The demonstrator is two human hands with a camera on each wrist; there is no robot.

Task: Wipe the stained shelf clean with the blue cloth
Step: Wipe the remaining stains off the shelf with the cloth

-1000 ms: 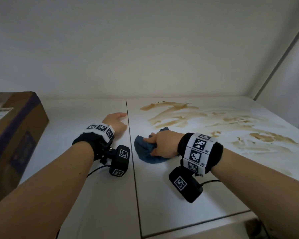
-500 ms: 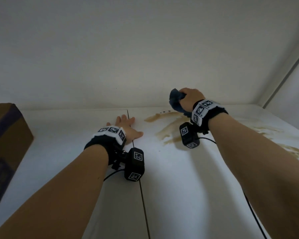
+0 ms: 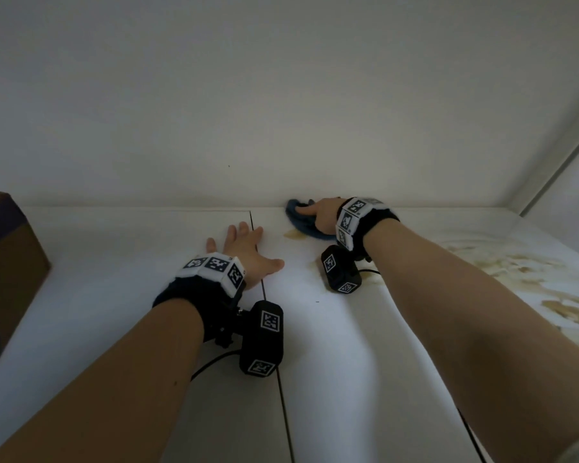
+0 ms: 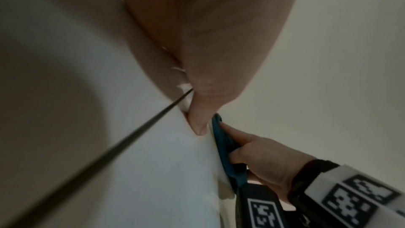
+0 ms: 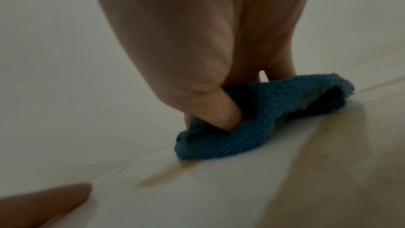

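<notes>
My right hand (image 3: 318,213) grips the bunched blue cloth (image 3: 301,220) and presses it onto the white shelf (image 3: 331,345) close to the back wall. In the right wrist view the thumb digs into the cloth (image 5: 252,119), with a brown streak (image 5: 171,172) just in front of it. More brown stains (image 3: 532,279) spread over the shelf's right side. My left hand (image 3: 244,248) lies flat with fingers spread, straddling the dark seam (image 3: 281,379) between the two shelf panels. The left wrist view shows the cloth (image 4: 228,153) under my right hand.
A brown cardboard box (image 3: 4,279) stands on the shelf at the far left. The back wall (image 3: 281,111) rises right behind the cloth, and a side wall (image 3: 575,182) closes the shelf on the right.
My right hand lifted the cloth from the shelf's front area, carried it to the back and set it down on the stain by the wall. My left hand flattened out near the seam.
</notes>
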